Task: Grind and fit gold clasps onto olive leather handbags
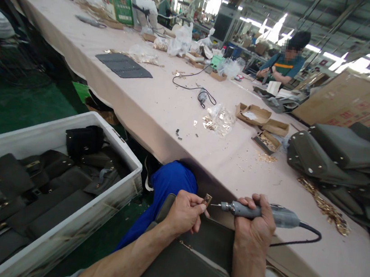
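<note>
My left hand (pixel 183 213) pinches a small gold metal plate (pixel 207 199) between thumb and fingertips. My right hand (pixel 256 218) is wrapped round a grey electric screwdriver (pixel 284 216), its thin bit pointing left at the plate. I cannot tell whether the bit's tip touches it. Below both hands a dark olive bag (pixel 184 270) rests on my lap, with a zip and a small pale tab on it. A black cord leaves the screwdriver's rear end and loops over the table edge.
A white crate (pixel 125 149) of dark bags stands left. Across the long table (pixel 160 121) lie small cardboard boxes (pixel 254 114), a bag of gold fittings (pixel 219 119), a dark flat panel (pixel 124 65) and piled olive bags (pixel 346 155). A co-worker (pixel 285 63) sits beyond.
</note>
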The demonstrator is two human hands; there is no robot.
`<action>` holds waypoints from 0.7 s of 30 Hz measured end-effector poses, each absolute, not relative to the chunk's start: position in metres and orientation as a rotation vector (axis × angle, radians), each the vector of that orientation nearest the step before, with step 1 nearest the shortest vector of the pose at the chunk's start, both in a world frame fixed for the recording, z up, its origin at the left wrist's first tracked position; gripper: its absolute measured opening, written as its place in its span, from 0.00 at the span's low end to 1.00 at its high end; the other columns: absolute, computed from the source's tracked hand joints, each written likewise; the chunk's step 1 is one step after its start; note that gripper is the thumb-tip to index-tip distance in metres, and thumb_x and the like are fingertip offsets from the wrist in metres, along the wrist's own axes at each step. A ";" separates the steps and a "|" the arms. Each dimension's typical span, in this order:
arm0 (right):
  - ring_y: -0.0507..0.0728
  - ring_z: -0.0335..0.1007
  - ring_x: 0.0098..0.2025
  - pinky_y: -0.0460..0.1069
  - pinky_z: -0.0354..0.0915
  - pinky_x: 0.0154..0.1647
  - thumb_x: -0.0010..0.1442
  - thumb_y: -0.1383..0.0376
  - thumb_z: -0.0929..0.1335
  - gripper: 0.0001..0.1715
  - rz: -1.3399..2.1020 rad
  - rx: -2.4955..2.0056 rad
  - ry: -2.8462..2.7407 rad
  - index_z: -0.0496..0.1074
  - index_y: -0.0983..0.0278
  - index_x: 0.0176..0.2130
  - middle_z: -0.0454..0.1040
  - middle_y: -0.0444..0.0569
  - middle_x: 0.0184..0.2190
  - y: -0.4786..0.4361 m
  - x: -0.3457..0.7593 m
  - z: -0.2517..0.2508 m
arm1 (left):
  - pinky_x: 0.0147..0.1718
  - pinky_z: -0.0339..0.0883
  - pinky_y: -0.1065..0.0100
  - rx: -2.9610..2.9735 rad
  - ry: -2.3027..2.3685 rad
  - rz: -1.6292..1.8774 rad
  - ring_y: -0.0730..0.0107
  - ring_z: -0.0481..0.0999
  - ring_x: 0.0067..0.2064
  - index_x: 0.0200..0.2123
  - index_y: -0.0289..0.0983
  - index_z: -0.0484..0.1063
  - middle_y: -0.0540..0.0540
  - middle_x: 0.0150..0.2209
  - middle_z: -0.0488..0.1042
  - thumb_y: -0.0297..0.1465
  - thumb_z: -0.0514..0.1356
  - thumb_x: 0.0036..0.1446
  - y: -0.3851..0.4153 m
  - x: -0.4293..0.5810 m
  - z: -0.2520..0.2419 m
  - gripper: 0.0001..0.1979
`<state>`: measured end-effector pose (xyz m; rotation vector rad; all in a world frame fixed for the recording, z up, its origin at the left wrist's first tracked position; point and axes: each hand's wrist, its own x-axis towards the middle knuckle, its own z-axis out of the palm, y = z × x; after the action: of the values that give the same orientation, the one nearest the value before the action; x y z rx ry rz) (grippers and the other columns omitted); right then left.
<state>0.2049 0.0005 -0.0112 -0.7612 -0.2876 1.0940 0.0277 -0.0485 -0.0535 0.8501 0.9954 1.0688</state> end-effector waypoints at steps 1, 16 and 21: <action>0.45 0.61 0.26 0.43 0.70 0.29 0.51 0.72 0.80 0.19 1.093 -0.755 -0.284 0.70 0.66 0.36 0.69 0.39 0.33 0.000 0.206 -0.009 | 0.09 0.56 0.77 0.838 0.997 1.068 0.75 0.61 0.10 0.27 0.31 0.79 0.49 0.11 0.67 0.38 0.62 0.55 -0.048 0.028 -0.053 0.15; 0.46 0.61 0.27 0.43 0.71 0.30 0.54 0.71 0.80 0.17 1.106 -0.764 -0.401 0.70 0.65 0.36 0.69 0.39 0.34 -0.010 0.191 0.016 | 0.07 0.55 0.76 0.752 1.021 1.082 0.74 0.60 0.09 0.25 0.30 0.79 0.48 0.11 0.68 0.39 0.64 0.52 -0.047 0.033 -0.052 0.15; 0.46 0.61 0.27 0.43 0.70 0.29 0.54 0.71 0.80 0.17 1.102 -0.770 -0.374 0.71 0.65 0.36 0.69 0.40 0.34 -0.009 0.192 0.012 | 0.09 0.60 0.76 0.742 0.968 1.061 0.73 0.64 0.10 0.28 0.28 0.80 0.46 0.12 0.70 0.39 0.65 0.51 -0.046 0.031 -0.053 0.17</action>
<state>0.1925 -0.0087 0.0117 -0.7701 -0.3741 1.1023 0.0309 -0.0460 -0.0531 0.7420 0.9678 1.0605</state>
